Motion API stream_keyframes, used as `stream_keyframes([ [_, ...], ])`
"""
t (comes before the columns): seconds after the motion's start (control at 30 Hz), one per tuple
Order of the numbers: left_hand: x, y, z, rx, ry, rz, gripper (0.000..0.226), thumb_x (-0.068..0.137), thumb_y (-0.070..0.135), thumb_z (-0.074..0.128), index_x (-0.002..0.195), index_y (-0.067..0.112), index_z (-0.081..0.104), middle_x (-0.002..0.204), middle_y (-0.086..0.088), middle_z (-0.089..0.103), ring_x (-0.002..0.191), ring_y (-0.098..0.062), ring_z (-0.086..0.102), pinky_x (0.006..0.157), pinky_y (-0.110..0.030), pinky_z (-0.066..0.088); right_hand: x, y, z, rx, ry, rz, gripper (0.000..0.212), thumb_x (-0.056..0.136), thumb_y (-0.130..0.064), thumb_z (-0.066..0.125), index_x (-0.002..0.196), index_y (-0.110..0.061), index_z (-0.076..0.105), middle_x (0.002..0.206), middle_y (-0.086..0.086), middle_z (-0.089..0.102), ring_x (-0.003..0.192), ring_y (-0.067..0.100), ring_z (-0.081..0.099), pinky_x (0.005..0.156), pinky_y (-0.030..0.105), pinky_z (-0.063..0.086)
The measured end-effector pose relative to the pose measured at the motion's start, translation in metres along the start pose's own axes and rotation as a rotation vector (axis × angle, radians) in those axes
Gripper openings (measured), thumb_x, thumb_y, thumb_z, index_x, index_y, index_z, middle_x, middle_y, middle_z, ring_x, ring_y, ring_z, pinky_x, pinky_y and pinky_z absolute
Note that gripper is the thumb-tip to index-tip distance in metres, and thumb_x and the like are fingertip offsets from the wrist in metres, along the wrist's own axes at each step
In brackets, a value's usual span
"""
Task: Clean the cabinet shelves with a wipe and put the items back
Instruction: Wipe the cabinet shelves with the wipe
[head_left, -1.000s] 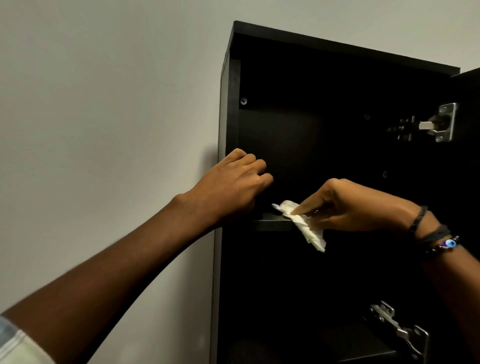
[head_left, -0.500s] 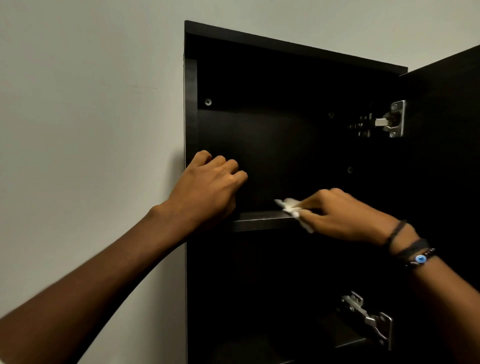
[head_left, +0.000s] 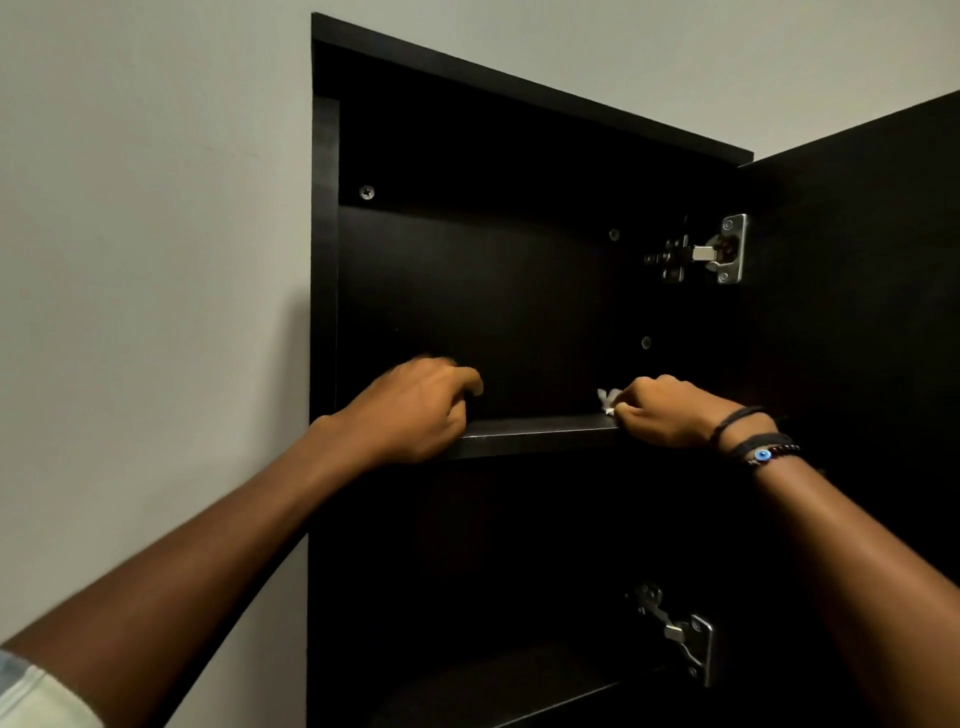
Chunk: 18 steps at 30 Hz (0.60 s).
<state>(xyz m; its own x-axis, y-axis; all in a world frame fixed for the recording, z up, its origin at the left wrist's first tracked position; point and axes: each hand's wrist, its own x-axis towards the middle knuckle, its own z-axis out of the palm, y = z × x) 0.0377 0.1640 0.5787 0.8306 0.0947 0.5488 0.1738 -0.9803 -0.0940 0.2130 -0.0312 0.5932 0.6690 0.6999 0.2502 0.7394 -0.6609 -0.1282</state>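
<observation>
**A:** Where the right hand (head_left: 670, 415) sits inside the cabinet (head_left: 467, 291), what do its fingers (head_left: 644, 387) hold?

**B:** They pinch the white wipe (head_left: 607, 401), which is bunched up. It peeks out just left of the fingertips and touches the shelf (head_left: 535, 434) beneath them.

**A:** And the left hand (head_left: 415, 410)?

**B:** Its fingers (head_left: 462, 376) curl over the shelf's front edge, well apart from the wipe. They are blurred, so I cannot tell whether they clasp the board. A metal hinge (head_left: 727, 249) sits above the right fingers.

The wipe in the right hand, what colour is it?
White: the wipe peeks out beyond the right hand, best seen in the head view.
</observation>
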Motion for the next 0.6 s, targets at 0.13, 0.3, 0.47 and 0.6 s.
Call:
stream_keyframes([
  [0.13,0.0,0.002,-0.001,0.01,-0.01,-0.018,0.036,0.094,0.022,0.041,0.129,0.026,0.048,0.127,0.001,0.053,0.115,-0.014,0.049,0.098,-0.033,0.043,0.01,-0.011,0.0,0.17,-0.111,-0.101,0.037,0.098,-0.02,0.04,0.132,-0.023,0.053,0.124,-0.001,0.057,0.109,0.018,0.059,0.095,0.029,0.046],
  [0.3,-0.006,0.009,-0.005,0.168,0.082,0.038,0.036,0.094,0.027,0.041,0.129,0.027,0.047,0.125,0.001,0.053,0.111,-0.016,0.05,0.09,-0.032,0.04,0.017,0.007,-0.009,0.06,-0.078,-0.002,0.033,0.097,-0.022,0.046,0.126,-0.019,0.059,0.122,0.005,0.061,0.101,0.019,0.06,0.084,0.025,0.047],
  [0.47,-0.019,0.009,-0.025,0.503,0.144,0.152,0.035,0.095,0.029,0.04,0.13,0.027,0.045,0.128,-0.001,0.051,0.121,-0.018,0.046,0.104,-0.041,0.03,0.027,-0.022,0.001,0.154,-0.118,-0.072,0.036,0.096,-0.022,0.045,0.13,-0.025,0.056,0.139,-0.002,0.053,0.12,0.017,0.053,0.109,0.033,0.039],
  [0.6,-0.026,0.008,-0.043,0.577,0.185,0.141,0.035,0.095,0.029,0.038,0.129,0.025,0.045,0.127,-0.002,0.051,0.119,-0.02,0.047,0.101,-0.039,0.032,0.02,-0.072,0.009,0.238,-0.164,-0.301,0.035,0.096,-0.016,0.044,0.127,-0.023,0.061,0.131,-0.008,0.058,0.114,0.007,0.055,0.102,0.022,0.041],
])
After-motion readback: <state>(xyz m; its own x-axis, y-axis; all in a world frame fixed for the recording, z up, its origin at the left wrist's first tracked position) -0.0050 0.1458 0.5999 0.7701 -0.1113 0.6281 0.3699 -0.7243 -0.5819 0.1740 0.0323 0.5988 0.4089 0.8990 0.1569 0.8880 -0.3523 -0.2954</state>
